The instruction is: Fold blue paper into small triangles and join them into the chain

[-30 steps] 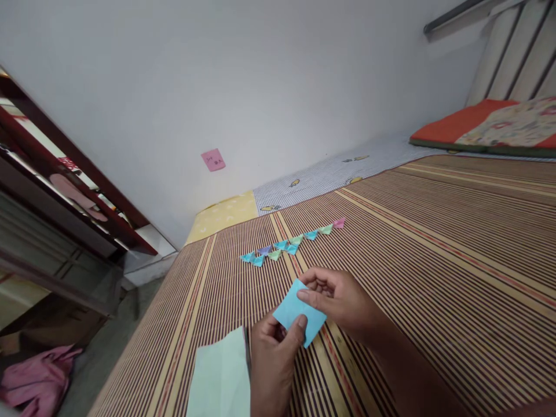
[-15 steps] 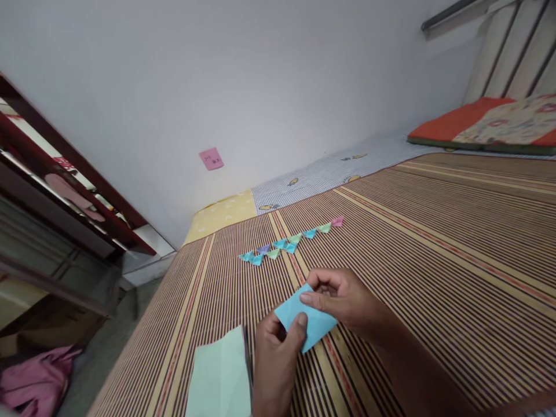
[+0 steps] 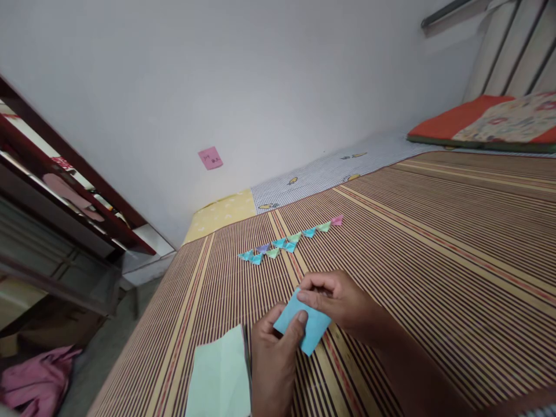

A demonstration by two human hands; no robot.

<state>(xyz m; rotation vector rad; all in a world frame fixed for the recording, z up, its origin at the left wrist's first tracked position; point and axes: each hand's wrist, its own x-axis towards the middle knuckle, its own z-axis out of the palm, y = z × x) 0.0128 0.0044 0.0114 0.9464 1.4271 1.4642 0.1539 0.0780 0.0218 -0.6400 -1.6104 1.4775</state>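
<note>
Both hands (image 3: 304, 330) pinching blue paper (image 3: 309, 325)

Mat: striped woven mat (image 3: 434, 243), fills centre and right of frame.
Folded pieces: row of small paper triangles (image 3: 289, 243), blue, green, purple, pink, mid-frame on mat.
Sheet: pale green paper (image 3: 217, 376), bottom centre-left.
Wall: pink sticky note (image 3: 211, 157), left of centre.
Upper right: orange-edged patterned cushion (image 3: 490, 119).
Lower left: pink cloth (image 3: 37, 385) on floor.
Left edge: dark red wooden frame (image 3: 65, 191).
</note>
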